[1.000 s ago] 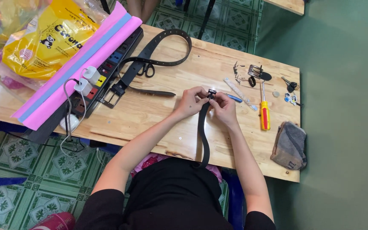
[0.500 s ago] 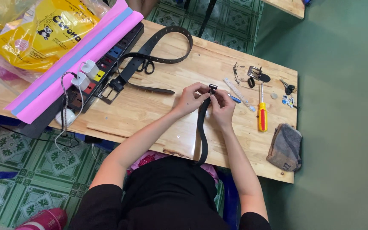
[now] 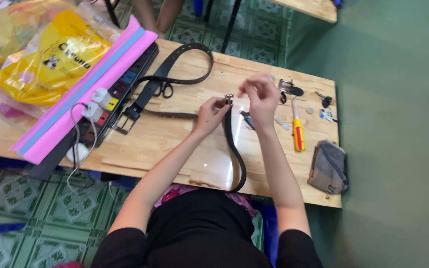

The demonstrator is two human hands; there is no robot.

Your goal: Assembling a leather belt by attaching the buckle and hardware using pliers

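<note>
Mid-job on a black belt (image 3: pixel 235 149), judging by the layout: strap draped off the near edge of the wooden table (image 3: pixel 175 144), upper end lifted above the tabletop, small metal buckle piece (image 3: pixel 229 97) at that end. Left hand (image 3: pixel 211 113) pinched shut on the belt end just under the buckle piece, holding it upright. Right hand (image 3: pixel 260 97) raised just right of the buckle piece, fingertips bunched together; too small to tell whether anything sits between them, and not touching the strap as far as visible.

Looks like the fitting stage rather than the finish: buckle piece at the strap end but not clearly fastened, tools out and within reach.

Relative to the held belt:
- right of it, a yellow-and-red screwdriver (image 3: pixel 299 133) flat on the wood
- beyond that, loose buckle hardware (image 3: pixel 288 88), a few tiny parts and keys (image 3: pixel 325 99)
- far right, a folded grey cloth pouch (image 3: pixel 328 166) near the table edge
- left of it, a second black belt (image 3: pixel 175 74) already carrying a square buckle, with scissors (image 3: pixel 163 90) lying on it
- further left, a power strip (image 3: pixel 115 97) with white plugs, pink foam sheet (image 3: pixel 83 89) and yellow plastic bag (image 3: pixel 50 57)

Second belt apparently complete; the held one seemingly with fastening left
</note>
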